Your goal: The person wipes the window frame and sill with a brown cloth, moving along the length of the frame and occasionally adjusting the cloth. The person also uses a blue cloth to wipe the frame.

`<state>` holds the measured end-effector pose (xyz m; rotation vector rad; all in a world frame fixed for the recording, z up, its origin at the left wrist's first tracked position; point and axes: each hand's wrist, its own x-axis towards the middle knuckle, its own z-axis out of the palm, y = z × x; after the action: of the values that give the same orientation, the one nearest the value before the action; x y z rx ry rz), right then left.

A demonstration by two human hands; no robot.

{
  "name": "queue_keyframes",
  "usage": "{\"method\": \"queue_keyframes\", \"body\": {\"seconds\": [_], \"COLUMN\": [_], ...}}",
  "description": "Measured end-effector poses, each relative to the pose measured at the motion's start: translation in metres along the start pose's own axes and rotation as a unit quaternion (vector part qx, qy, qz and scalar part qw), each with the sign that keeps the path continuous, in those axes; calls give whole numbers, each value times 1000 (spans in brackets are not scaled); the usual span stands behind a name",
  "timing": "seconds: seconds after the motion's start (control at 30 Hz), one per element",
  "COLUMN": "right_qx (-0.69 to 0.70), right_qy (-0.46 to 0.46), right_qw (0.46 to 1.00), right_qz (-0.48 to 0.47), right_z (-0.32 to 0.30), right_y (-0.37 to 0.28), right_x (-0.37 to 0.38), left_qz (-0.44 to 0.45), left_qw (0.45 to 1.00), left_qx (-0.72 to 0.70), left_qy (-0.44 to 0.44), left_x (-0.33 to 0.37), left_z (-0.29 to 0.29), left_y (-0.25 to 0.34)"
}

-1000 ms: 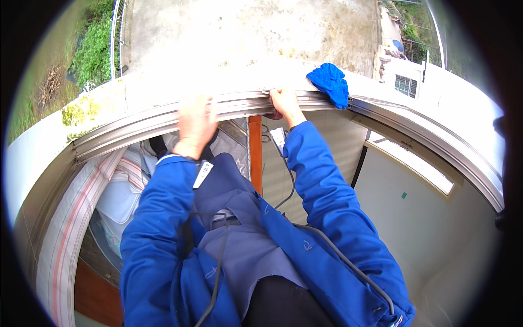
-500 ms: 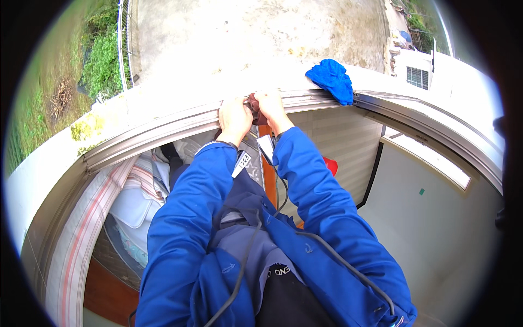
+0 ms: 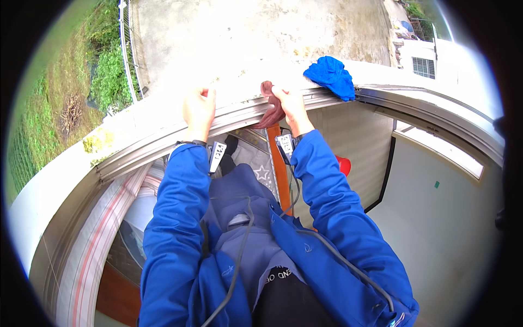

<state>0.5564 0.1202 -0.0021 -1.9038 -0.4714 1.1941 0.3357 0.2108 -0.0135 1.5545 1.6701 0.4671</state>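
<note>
Where the brown cloth (image 3: 271, 113) lies: across the metal window track (image 3: 234, 117), just left of the right hand (image 3: 294, 106).
Cloth's long axis: crosswise to the track, one end toward the yard (image 3: 261, 32), the other drooping room-ward and bending left.
Right hand: grasping the cloth at its right edge.
Left hand (image 3: 200, 110): apart from the cloth, fingers curled; whether clenched, I cannot tell.
Blue cloth (image 3: 330, 76): crumpled by the track, further right.

A reddish-brown cloth (image 3: 272, 115), a bright blue cloth (image 3: 331, 77), deep blue sleeves (image 3: 177, 204), silvery-grey window track (image 3: 158, 149), pink-striped white curtain (image 3: 87, 267).
</note>
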Motion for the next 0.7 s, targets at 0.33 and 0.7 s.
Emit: {"method": "queue_keyframes", "body": {"seconds": [0.33, 0.7], "right_qx": [-530, -637], "right_qy": [62, 50], "right_qw": [776, 679], "right_qz": [-335, -362], "right_z": [19, 25], "right_y": [12, 14], "right_x": [-30, -21], "left_qz": [44, 51], "left_qw": [993, 992], "left_qx": [79, 75], "left_qy": [-77, -89], "left_x": [-55, -59], "left_z": [37, 45], "left_y": [-8, -12]}}
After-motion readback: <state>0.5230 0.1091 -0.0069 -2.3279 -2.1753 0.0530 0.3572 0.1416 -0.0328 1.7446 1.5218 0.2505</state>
